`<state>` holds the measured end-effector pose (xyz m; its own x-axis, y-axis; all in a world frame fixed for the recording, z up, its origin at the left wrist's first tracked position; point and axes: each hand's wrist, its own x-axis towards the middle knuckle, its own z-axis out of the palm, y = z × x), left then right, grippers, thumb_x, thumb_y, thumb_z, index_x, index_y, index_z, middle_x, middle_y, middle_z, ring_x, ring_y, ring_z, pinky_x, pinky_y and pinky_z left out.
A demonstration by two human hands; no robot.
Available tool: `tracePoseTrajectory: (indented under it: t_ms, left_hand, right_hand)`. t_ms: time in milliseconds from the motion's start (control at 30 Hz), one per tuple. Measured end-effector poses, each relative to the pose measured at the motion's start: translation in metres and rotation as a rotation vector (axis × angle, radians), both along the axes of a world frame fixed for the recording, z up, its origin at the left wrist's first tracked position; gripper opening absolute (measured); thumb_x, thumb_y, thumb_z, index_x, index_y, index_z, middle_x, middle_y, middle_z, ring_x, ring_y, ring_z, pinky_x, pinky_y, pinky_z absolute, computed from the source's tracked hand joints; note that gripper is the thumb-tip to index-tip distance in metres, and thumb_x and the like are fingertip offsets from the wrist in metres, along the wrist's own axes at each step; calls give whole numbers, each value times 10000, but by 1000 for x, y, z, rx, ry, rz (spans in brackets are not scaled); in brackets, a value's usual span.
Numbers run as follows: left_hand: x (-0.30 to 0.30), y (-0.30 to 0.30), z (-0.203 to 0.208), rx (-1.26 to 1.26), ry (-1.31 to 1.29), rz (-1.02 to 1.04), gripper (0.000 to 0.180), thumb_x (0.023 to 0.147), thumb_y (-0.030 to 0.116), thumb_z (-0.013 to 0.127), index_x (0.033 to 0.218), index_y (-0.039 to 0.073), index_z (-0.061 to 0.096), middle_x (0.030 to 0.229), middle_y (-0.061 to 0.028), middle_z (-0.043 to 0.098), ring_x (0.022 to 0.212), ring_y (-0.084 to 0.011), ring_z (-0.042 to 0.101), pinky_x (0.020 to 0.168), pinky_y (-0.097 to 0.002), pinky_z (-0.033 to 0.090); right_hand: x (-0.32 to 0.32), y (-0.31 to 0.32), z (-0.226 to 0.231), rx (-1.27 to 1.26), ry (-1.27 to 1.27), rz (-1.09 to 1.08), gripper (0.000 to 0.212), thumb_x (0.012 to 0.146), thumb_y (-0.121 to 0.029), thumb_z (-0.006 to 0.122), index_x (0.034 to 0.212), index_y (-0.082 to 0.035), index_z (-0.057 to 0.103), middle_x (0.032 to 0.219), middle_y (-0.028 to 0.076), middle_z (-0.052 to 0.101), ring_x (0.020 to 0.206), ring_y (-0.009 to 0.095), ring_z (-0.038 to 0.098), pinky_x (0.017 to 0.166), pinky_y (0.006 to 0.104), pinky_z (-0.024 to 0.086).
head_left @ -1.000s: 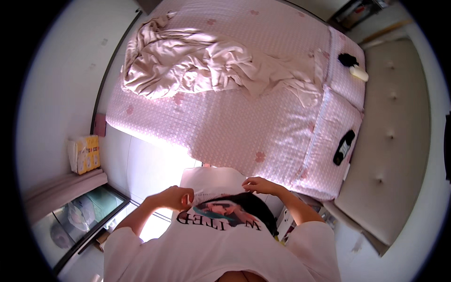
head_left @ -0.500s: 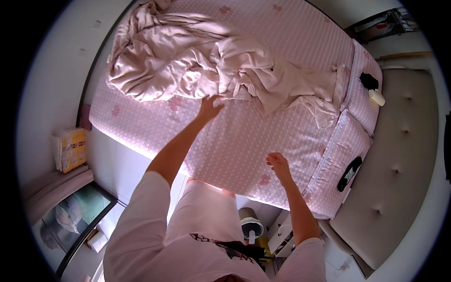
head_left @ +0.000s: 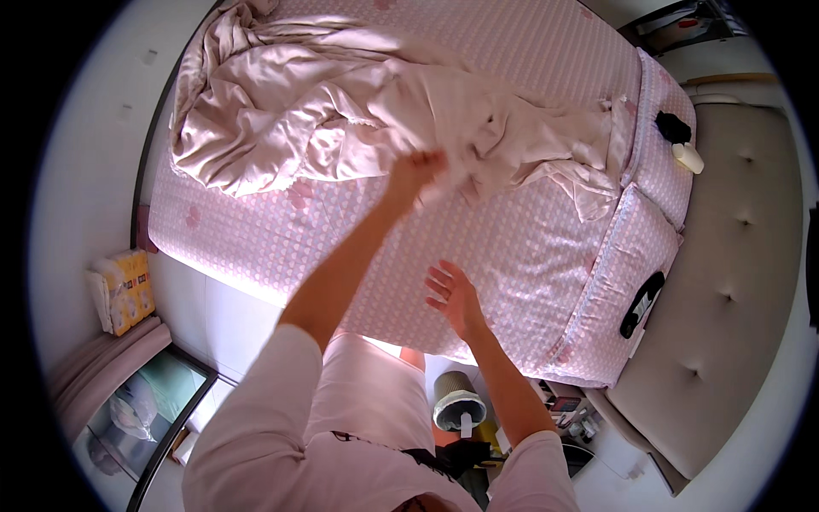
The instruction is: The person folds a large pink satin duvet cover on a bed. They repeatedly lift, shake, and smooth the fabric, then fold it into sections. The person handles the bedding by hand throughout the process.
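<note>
A crumpled pale pink blanket (head_left: 281,111) lies across the far half of a bed with a pink patterned sheet (head_left: 358,273). My left hand (head_left: 415,177) is closed on the near edge of the blanket, around its middle. The hand and the cloth beside it are smeared by motion, so the exact grip is hard to see. Nearer to me, my right hand (head_left: 455,299) hovers over the sheet, its fingers apart and nothing in them.
Two pink pillows (head_left: 627,282) lie against the beige padded headboard (head_left: 738,256) at right, with a black eye mask (head_left: 641,305) on the near one. A lined waste bin (head_left: 456,399) stands below the bed's near edge. At left is a yellow tissue pack (head_left: 126,290).
My left hand has moved right and slightly up, closing on the blanket, whose middle has shifted. My right hand has moved left, and its fingers have spread.
</note>
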<state>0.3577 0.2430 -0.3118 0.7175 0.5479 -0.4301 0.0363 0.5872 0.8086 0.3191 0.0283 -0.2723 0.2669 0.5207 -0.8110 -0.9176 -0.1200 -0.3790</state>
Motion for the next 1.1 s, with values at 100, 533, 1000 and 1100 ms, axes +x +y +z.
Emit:
tracePoseTrajectory:
  t_ms: [100, 533, 1000, 1100]
  left_hand:
    - [-68, -79, 75, -46, 80, -238, 244, 743, 137, 608, 947, 9, 568, 821, -25, 571, 750, -95, 529, 617, -206, 423]
    - [-139, -73, 139, -575, -527, 333, 997, 633, 742, 395, 1302, 48, 142, 1332, -121, 203, 1204, -305, 256, 955, -463, 272]
    - [-274, 176, 127, -205, -95, 473, 662, 750, 482, 479, 1200, 12, 356, 1161, -128, 436, 1058, -272, 436, 890, -391, 381]
    - [-343, 191, 111, -2, 96, 235, 439, 791, 293, 525, 1113, 3, 455, 1048, -125, 520, 958, -225, 511, 835, -321, 428]
  right_hand:
    - [5, 18, 55, 325, 172, -374, 378, 820, -280, 491, 1132, -73, 438, 1041, 76, 519, 951, 182, 504, 811, 354, 402]
    - [-18, -140, 299, -70, -1040, -521, 312, 778, -172, 482, 1035, 4, 481, 1077, 124, 484, 958, 228, 504, 789, 337, 461]
    - [-5, -360, 279, -279, -767, -1088, 298, 699, -161, 540, 966, -31, 526, 906, 80, 554, 841, 204, 549, 757, 334, 458]
    - [-1, -371, 185, -172, -485, -1070, 163, 659, -55, 513, 816, -15, 534, 784, 67, 548, 724, 204, 563, 636, 306, 486]
